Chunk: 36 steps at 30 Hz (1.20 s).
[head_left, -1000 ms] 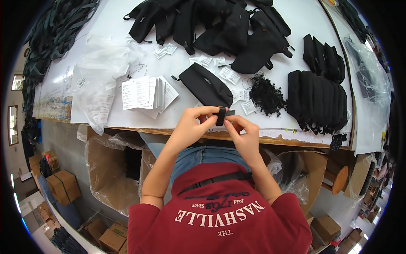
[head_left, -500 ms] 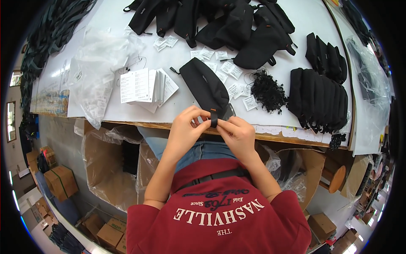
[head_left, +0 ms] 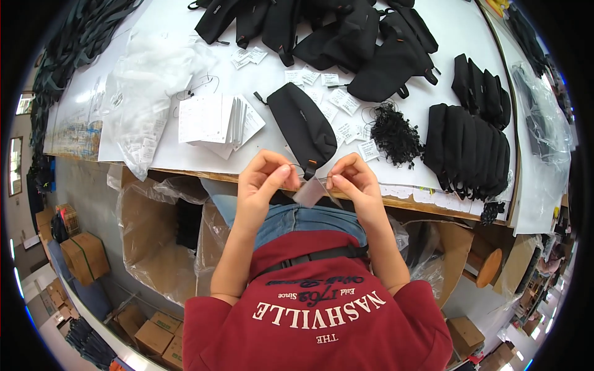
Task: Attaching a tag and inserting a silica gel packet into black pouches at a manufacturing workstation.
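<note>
A black fabric pouch lies at the table's front edge, its short end loop toward me. Beneath the loop hangs a pale, shiny tag, tilted. To the left of the loop, my left hand is closed in a pinch on a thin dark string. On the other side my right hand also pinches the string between thumb and forefinger. How the string runs through the loop is too fine to make out.
Stacked white printed cards and a clear plastic bag lie left. Small white packets and a heap of black strings sit right of the pouch. More pouches stand in rows at right. Plastic-lined cartons are below the table.
My hands have moved apart from the loop they were both pinching. The tag now shows hanging between them, and the loop is out of my fingers.
</note>
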Motion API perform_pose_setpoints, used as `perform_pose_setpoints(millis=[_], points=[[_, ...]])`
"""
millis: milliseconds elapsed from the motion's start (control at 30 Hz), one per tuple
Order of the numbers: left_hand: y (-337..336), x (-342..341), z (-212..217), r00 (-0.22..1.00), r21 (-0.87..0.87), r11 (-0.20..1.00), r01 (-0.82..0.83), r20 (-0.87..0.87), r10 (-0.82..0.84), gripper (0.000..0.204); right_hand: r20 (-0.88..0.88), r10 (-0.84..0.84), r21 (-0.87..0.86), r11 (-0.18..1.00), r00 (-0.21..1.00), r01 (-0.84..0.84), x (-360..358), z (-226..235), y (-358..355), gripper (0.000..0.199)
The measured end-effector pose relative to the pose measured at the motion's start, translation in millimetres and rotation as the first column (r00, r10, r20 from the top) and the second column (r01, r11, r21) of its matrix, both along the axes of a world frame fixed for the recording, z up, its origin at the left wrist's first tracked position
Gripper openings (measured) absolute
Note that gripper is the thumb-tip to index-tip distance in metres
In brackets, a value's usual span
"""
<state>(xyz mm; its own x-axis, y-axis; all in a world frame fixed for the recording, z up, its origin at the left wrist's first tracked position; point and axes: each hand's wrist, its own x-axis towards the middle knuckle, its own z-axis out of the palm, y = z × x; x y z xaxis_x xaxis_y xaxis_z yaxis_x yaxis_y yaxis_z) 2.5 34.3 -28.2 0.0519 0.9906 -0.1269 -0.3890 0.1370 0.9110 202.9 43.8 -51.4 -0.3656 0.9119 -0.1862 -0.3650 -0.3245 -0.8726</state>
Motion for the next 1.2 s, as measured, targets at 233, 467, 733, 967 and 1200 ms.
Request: perform_pose_setpoints(millis=[233, 467, 733, 967, 1200], points=[[-3.1, 6.1, 4.9, 0.986, -0.015, 0.996, 0.088, -0.138, -0.089, 0.006, -0.076, -0.043, 0.035, 0.998, 0.996, 0.046, -1.5, 6.2, 0.8, 0.011], [-5.7, 9.5, 8.7, 0.943, -0.028, 0.978, 0.207, -0.261, -0.207, 0.004, -0.141, -0.004, 0.086, 0.996, 0.990, 0.016, -5.6, 5.0, -1.6, 0.011], [-4.9, 11.4, 6.8, 0.907, -0.029, 0.977, 0.210, -0.368, -0.206, 0.004, -0.109, 0.033, -0.008, 0.999, 0.994, -0.034, -8.3, 5.6, -2.7, 0.014], [-6.6, 12.3, 4.9, 0.913, -0.048, 0.981, 0.189, -0.358, -0.194, 0.008, -0.119, 0.047, 0.011, 0.999, 0.992, -0.046, -11.5, 2.6, -1.8, 0.019], [-4.5, 13.3, 3.2, 0.911, -0.042, 0.975, 0.216, -0.350, -0.217, 0.007, -0.103, 0.055, 0.059, 0.997, 0.993, -0.049, -10.1, 6.7, -2.9, 0.020]])
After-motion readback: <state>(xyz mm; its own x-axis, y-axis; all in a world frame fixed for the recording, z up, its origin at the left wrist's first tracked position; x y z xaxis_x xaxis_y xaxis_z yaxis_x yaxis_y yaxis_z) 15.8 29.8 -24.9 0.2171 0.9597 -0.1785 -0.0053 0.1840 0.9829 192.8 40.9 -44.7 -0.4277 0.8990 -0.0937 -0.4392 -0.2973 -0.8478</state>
